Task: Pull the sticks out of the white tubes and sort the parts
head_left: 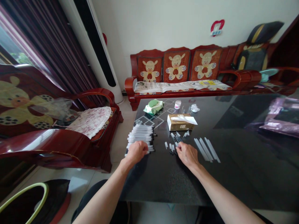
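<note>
On the table (233, 183), tissue (187, 119) tops a box (178, 126); left hand (137, 152) and right hand (187, 154) curl, grips unclear.

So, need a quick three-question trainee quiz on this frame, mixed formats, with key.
1. Multiple choice: The left hand is at which item? A) the pink package B) the row of white pens C) the sofa cushions
2. True or false: The right hand is between that row and the loose translucent tubes.
3. Fill in the colour: The small jar stands between the crumpled tissue and the white-and-____ packet.
Key: 1 B; 2 true; 3 green
</note>
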Demonstrator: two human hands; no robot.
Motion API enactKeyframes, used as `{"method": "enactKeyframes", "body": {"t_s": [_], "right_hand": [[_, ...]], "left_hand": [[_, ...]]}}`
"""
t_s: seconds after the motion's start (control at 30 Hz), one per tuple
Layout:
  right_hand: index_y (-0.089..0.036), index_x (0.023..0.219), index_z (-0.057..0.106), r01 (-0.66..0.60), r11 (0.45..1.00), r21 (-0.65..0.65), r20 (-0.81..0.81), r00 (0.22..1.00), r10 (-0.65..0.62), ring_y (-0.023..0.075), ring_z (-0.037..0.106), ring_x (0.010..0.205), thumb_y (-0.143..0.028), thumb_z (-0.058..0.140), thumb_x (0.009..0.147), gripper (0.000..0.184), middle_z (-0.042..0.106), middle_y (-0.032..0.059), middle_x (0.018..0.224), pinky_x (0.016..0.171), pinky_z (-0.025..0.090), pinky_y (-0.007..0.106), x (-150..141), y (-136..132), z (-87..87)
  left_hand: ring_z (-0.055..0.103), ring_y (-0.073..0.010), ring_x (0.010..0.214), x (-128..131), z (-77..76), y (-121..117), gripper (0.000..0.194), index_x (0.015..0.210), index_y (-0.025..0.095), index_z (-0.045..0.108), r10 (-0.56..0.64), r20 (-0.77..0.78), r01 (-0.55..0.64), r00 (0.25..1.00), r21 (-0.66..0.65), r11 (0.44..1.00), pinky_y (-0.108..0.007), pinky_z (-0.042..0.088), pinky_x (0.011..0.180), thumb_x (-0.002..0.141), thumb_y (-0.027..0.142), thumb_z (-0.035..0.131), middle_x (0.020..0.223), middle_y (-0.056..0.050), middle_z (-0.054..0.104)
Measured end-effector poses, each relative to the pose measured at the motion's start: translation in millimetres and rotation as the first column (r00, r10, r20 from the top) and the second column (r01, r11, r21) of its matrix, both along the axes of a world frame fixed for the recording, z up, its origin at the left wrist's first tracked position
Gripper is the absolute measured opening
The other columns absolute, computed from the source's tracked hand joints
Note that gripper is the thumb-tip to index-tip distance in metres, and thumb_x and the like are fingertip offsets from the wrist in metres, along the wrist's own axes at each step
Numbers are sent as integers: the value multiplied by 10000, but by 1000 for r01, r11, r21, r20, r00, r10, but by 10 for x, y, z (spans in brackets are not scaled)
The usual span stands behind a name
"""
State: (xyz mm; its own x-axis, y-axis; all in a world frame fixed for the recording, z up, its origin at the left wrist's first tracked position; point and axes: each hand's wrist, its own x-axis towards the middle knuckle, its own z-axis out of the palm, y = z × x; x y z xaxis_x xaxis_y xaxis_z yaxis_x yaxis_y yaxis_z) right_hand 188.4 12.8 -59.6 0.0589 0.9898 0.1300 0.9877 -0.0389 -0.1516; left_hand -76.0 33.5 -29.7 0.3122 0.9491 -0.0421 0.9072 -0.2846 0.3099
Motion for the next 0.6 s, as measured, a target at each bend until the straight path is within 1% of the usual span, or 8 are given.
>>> {"method": "enactKeyframes", "body": {"t_s": [0.07,0.13,0.23,0.33,0.47,0.53,0.6], "right_hand": [[-236,768,619,-26,999,34,-40,999,27,176,652,663,-353,454,861,223,698,15,698,519,259,249,-34,-58,47],[-240,770,622,-48,997,55,-76,996,52,168,648,641,-357,430,877,249,694,9,684,524,268,251,-64,-124,87],[-237,776,635,-95,994,63,-137,985,102,159,641,632,-356,419,887,271,692,9,683,547,301,246,-103,-222,124],[-235,798,650,-186,982,38,-233,954,189,147,632,638,-337,428,885,259,689,5,686,582,341,233,-157,-306,133],[-254,890,677,-314,948,-58,-330,902,279,147,644,705,-297,485,853,201,707,3,754,635,384,221,-269,-383,96],[-257,953,677,-354,932,-81,-332,891,309,162,656,773,-308,510,844,205,719,13,814,684,402,227,-324,-408,65],[-251,1020,662,-395,916,-70,-315,880,356,177,660,842,-333,512,853,239,723,31,889,735,413,238,-373,-425,35]], "left_hand": [[616,-179,797,34,-26,-33,107,797,221,671,7,-80,-8,997,-18,1000,-244,416,683,698,191,643,833,-19,673],[616,-193,836,73,-54,-60,120,815,218,656,18,-124,-21,992,-22,1000,-255,418,710,697,202,652,867,-30,666],[618,-201,806,165,-98,-120,71,794,206,634,-8,-111,4,994,-38,999,-261,415,691,725,196,620,821,-41,656],[613,-199,761,307,-156,-230,64,783,208,617,-80,-24,80,997,-20,997,-259,403,664,742,166,590,791,-44,643],[603,-180,736,454,-203,-346,100,780,211,613,-170,138,168,976,23,986,-251,397,659,726,130,595,816,-38,634],[599,-167,727,450,-176,-333,104,780,206,621,-168,243,160,955,55,986,-241,402,657,715,126,604,795,-30,635],[594,-150,699,382,-115,-266,107,788,200,631,-123,359,93,925,98,991,-230,412,649,717,127,598,763,-16,640]]}}
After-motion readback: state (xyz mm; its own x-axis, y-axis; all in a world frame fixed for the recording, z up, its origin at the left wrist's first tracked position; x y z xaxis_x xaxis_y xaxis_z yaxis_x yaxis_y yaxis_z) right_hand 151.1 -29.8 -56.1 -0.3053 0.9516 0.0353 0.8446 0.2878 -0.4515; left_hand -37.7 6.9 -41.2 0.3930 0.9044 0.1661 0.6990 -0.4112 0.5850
